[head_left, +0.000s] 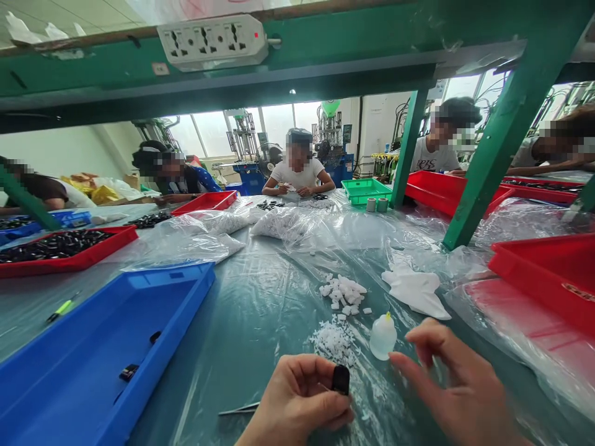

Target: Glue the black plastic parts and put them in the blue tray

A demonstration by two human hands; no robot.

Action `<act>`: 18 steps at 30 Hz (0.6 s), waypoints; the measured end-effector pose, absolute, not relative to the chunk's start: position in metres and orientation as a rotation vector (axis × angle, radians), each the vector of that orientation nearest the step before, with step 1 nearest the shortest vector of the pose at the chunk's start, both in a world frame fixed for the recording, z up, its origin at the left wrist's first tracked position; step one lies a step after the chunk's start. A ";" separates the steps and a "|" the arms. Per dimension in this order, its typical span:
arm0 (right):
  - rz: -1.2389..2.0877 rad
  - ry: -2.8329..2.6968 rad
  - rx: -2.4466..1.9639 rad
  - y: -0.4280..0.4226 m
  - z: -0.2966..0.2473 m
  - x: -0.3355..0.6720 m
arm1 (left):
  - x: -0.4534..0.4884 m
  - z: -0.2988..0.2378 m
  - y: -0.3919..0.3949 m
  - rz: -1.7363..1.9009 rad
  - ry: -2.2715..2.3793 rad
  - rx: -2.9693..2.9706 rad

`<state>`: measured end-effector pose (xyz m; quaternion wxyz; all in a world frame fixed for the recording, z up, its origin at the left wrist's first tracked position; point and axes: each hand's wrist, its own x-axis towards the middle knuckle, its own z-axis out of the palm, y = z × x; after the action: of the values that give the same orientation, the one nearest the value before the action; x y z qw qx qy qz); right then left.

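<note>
The left hand (304, 396), at the bottom centre of the frame, is closed in a pinch on a small black part (341, 379), held up between thumb and fingers. The right hand (460, 384), at the lower right, is spread with a gap between thumb and forefinger, and nothing shows in its grip. Its thumb tip is right by a bottle (383, 337), squat and translucent with a yellow tip; whether they touch I cannot tell.

Tweezers (238, 409) lie on the table (242, 322) just left of the left hand, their far end hidden behind it. Just above the left hand is a heap of white shreds (332, 341), and above that a pile of white chunks (344, 291). A crumpled white cloth (416, 290) lies to the right of the chunks.

A blue tray (83, 334) fills the lower left, with a few black pieces (129, 371) near its right side. Beyond it, near the left edge, are a lime-handled tool (62, 310) and a red tray (114, 241) full of black parts. A red bin (553, 263) stands at the right edge.

Farther up, clear bags (204, 244) lie across the table, and a co-worker (300, 176) sits at upper centre, near a green basket (367, 192). A power strip (214, 43) is fixed along the green beam (353, 37) at the top.
</note>
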<state>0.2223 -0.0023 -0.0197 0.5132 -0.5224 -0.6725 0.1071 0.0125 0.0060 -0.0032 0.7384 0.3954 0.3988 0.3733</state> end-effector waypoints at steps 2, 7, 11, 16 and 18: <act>0.281 -1.455 -1.372 0.007 -0.019 0.228 | 0.013 -0.003 0.006 0.856 0.849 0.852; 0.764 -1.686 -1.435 0.027 -0.032 0.228 | 0.015 -0.005 0.005 0.866 0.847 0.839; 0.856 -1.836 -1.358 0.028 -0.033 0.225 | 0.017 -0.008 0.004 0.842 0.819 0.850; 0.459 -1.939 -1.255 0.024 -0.020 0.229 | 0.019 -0.010 0.001 0.774 0.795 0.853; 0.118 -1.990 -1.140 0.023 -0.016 0.232 | 0.019 -0.010 0.000 0.764 0.788 0.834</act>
<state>0.2321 0.0225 -0.0156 0.4104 -0.4526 -0.7903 0.0468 0.0195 0.0004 -0.0103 0.7717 0.3845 0.3637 0.3527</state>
